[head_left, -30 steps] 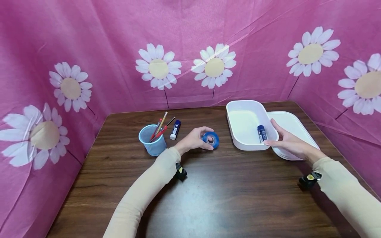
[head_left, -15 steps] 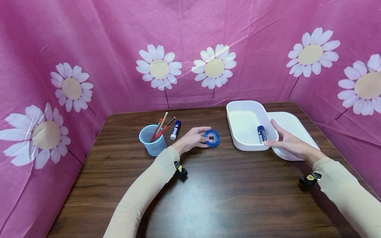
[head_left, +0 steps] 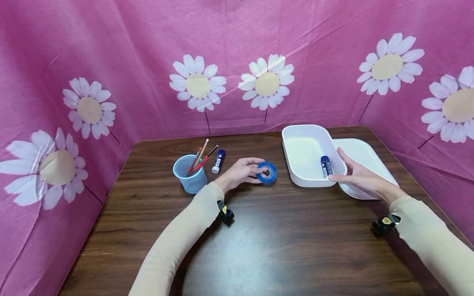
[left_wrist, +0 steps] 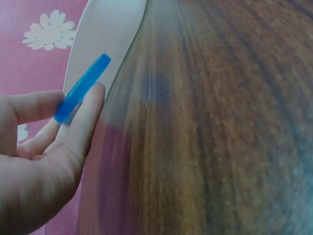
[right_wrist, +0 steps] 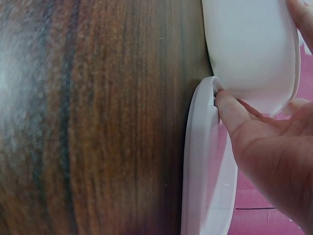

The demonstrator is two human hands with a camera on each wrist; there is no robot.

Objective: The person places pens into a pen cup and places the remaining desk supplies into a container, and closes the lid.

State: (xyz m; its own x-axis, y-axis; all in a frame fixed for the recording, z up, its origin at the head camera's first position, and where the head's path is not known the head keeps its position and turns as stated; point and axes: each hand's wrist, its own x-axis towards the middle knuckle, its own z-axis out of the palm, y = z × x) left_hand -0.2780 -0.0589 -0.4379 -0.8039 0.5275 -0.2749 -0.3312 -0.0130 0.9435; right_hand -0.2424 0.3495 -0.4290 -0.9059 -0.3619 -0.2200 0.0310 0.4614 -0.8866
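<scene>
My left hand (head_left: 242, 170) pinches a roll of blue tape (head_left: 273, 173) by its near side. The left wrist view shows the tape (left_wrist: 85, 87) edge-on between thumb and fingers, raised off the wood. To its right stands a white plastic container (head_left: 311, 183), and inside it a dark blue glue stick (head_left: 326, 166) leans at the near right corner. My right hand (head_left: 357, 174) grips the container at that corner. In the right wrist view, its fingers hold the container's wall (right_wrist: 257, 54), and one fingertip lies close to the rim of the white lid (right_wrist: 193, 152).
Under the right hand, the white lid (head_left: 364, 160) lies on the brown wooden table (head_left: 266, 246). At left is a light blue mesh cup (head_left: 192, 183) with a pencil and pens. Another glue stick (head_left: 218, 161) lies beside it. Pink flowered cloth (head_left: 233, 33) surrounds the table.
The tape roll has shifted slightly right in the left hand, whose fingers now lie over its left side. The right hand and container have stayed put.
</scene>
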